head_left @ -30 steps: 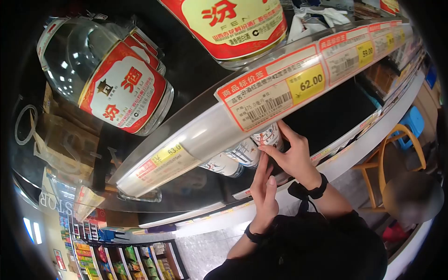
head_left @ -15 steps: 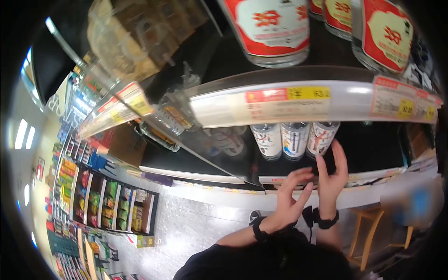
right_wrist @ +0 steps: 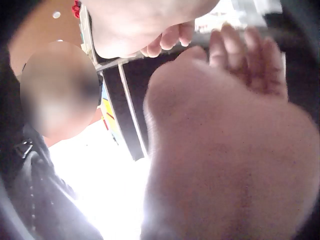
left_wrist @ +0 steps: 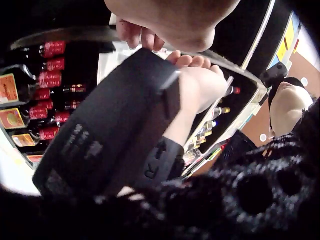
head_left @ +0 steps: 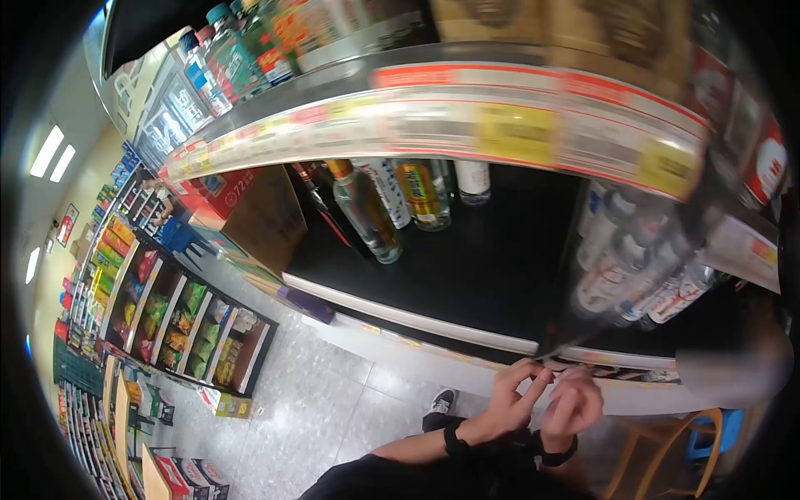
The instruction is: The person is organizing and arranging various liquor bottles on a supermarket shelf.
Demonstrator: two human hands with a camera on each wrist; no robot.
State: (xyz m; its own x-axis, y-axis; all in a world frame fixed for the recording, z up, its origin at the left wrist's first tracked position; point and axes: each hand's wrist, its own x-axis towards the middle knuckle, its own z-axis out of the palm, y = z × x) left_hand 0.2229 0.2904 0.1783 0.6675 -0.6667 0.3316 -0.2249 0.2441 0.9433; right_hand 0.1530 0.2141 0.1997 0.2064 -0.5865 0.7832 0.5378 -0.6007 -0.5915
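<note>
My left hand (head_left: pixel 515 398) is at the shelf's front edge (head_left: pixel 467 335), fingers loosely bent and no object visible in it. Right beside it, my right hand (head_left: pixel 573 404) appears blurred, its fingers relaxed and also without a visible object. Beyond the hands, to the right, stand small clear bottles (head_left: pixel 679 296) with white illustrated labels. A clear upright divider (head_left: pixel 596 321) comes forward to the shelf edge near the fingertips. In the left wrist view, the right hand (left_wrist: pixel 200 87) shows behind a black box (left_wrist: pixel 110 120). Spread fingers (right_wrist: pixel 272 65) of my right hand show in its wrist view.
Several taller bottles (head_left: pixel 367 212) stand at the back left of the same shelf, next to a cardboard box (head_left: pixel 262 221). Above hangs the upper shelf's price strip (head_left: pixel 433 104). A wooden chair (head_left: pixel 667 454) is at the lower right; snack racks (head_left: pixel 179 317) line the left.
Both hands have come away from the illustrated bottles, lower and closer to the shelf edge. The head view has swung left, so those bottles now appear further right.
</note>
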